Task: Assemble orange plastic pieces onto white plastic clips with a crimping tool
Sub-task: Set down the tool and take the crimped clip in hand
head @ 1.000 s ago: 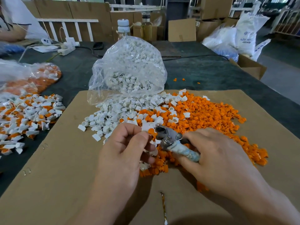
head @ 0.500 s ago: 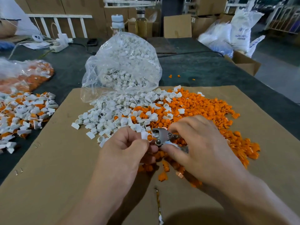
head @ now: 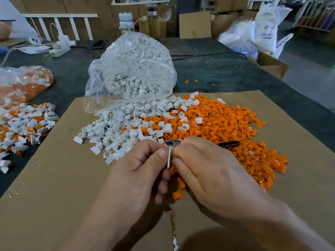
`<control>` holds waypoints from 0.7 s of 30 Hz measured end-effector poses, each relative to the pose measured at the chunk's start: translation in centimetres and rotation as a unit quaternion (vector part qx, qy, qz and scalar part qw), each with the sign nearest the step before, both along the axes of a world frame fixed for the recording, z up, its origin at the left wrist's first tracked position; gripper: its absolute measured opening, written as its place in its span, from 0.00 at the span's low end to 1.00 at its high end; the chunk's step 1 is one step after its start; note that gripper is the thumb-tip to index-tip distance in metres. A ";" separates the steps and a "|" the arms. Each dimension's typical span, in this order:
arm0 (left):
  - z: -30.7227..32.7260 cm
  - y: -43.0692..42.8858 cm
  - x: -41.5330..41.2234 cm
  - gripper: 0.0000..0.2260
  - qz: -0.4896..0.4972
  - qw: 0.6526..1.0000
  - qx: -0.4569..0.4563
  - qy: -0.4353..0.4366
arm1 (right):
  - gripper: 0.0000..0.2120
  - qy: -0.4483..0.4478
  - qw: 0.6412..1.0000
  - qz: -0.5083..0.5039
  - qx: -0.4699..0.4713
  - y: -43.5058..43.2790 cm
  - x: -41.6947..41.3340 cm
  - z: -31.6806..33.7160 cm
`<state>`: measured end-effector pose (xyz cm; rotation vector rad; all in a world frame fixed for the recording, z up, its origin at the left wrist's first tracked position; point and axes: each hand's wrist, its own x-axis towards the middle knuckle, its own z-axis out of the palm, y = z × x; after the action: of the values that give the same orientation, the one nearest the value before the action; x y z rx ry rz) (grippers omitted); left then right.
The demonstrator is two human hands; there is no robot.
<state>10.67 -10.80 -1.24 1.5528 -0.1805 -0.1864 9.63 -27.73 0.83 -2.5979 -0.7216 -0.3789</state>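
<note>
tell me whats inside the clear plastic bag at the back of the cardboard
White clips fill the clear bag, and more lie spilled at its mouth on the cardboard. The outer clips and glare on the plastic cover whatever sits deeper inside.

— How much of the crimping tool shows?
— Just its metal head; the right hand hides the rest.
— And the white clip?
— One thin edge, pinched in the left hand.
</note>
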 end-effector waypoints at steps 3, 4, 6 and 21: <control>-0.1 0.1 -0.1 0.12 0.005 0.999 0.013 -0.038 | 0.13 0.064 0.993 -0.015 0.093 0.2 -0.4 -0.4; -0.2 0.1 -0.2 0.12 0.004 0.998 0.025 -0.065 | 0.12 0.095 0.986 -0.027 0.137 0.3 -0.5 -0.5; -0.2 0.1 -0.4 0.09 0.009 0.989 0.063 -0.137 | 0.11 0.222 0.932 -0.042 0.285 0.7 -0.5 -0.4; -0.6 0.1 0.2 0.10 0.001 0.999 -0.053 0.005 | 0.16 0.006 0.999 -0.037 0.015 0.0 -0.5 0.0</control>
<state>10.87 -10.69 -1.81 1.4467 -0.1782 -0.1812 9.15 -27.75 0.84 -2.6019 -0.6133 -0.3930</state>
